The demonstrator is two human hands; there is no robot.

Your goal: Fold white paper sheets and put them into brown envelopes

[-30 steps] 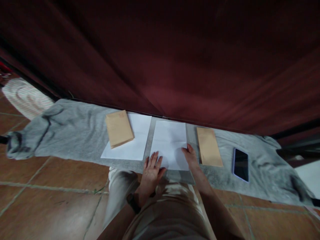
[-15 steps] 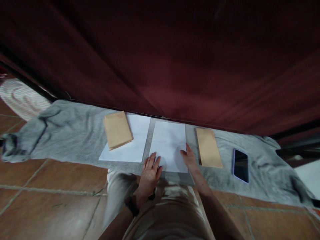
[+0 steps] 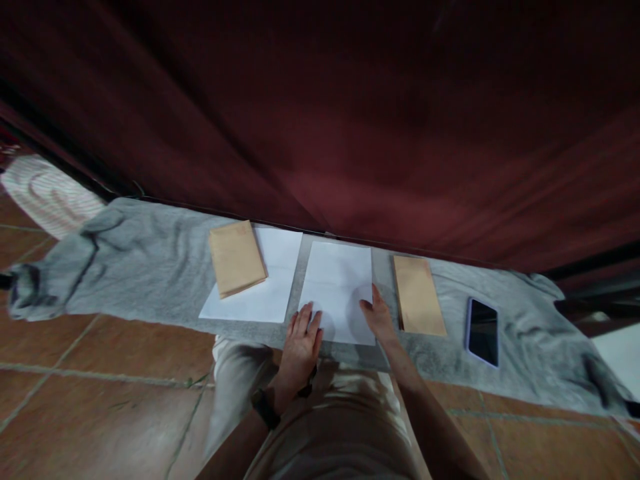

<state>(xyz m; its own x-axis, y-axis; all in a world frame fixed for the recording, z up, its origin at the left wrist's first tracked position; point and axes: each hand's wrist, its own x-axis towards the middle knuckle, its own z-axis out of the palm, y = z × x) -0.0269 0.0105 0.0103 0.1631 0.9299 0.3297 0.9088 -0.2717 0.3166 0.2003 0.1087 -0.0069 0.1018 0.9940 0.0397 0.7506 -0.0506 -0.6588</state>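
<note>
A white sheet of paper (image 3: 343, 277) lies flat in the middle of the cloth-covered surface. My left hand (image 3: 300, 343) rests on its lower left corner, fingers stretched out and slightly spread. At the sheet's right edge is my right hand (image 3: 380, 320), its thumb over the paper and the other fingers along the edge, partly hidden. Just right of that hand lies a brown envelope stack (image 3: 419, 297). To the left, more brown envelopes (image 3: 237, 260) sit on top of another white sheet (image 3: 277, 273).
A phone in a lilac case (image 3: 483, 332) lies on the grey cloth (image 3: 145, 267) at the right. Behind the surface hangs a dark red curtain (image 3: 320, 133). Striped fabric (image 3: 53, 193) is at the far left. The floor has brown tiles (image 3: 115, 353).
Almost nothing differs. The view has shifted very slightly, and both hands stay at the same places on the sheet.
</note>
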